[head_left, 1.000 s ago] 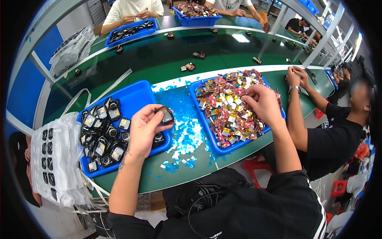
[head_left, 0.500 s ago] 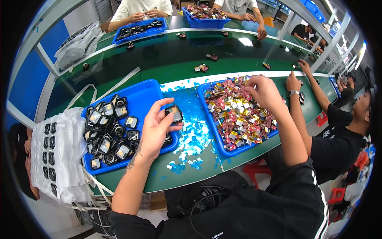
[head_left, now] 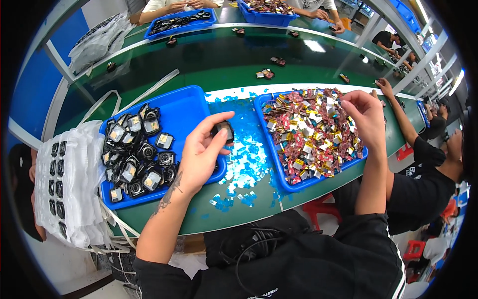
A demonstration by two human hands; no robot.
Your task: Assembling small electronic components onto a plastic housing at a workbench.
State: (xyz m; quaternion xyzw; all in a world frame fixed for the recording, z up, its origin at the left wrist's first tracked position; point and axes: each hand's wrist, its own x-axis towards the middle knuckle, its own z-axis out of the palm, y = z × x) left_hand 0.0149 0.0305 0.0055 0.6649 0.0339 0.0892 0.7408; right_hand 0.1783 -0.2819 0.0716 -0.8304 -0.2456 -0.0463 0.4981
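- Left hand [head_left: 200, 153] grips a black watch-like case [head_left: 225, 131], left of the blue parts tray [head_left: 293, 188], turned more edge-on than before.
- Right hand [head_left: 367, 117] has shifted toward that tray's right side, pinch narrow; I can't tell whether it's holding anything.

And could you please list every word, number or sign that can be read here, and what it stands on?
Wearer's black shirt: white lettering, too small to read surely.
Neighbour's shirt: white marks, too blurred to read.
Parts in the right tray: any print too small.
So none quoted.
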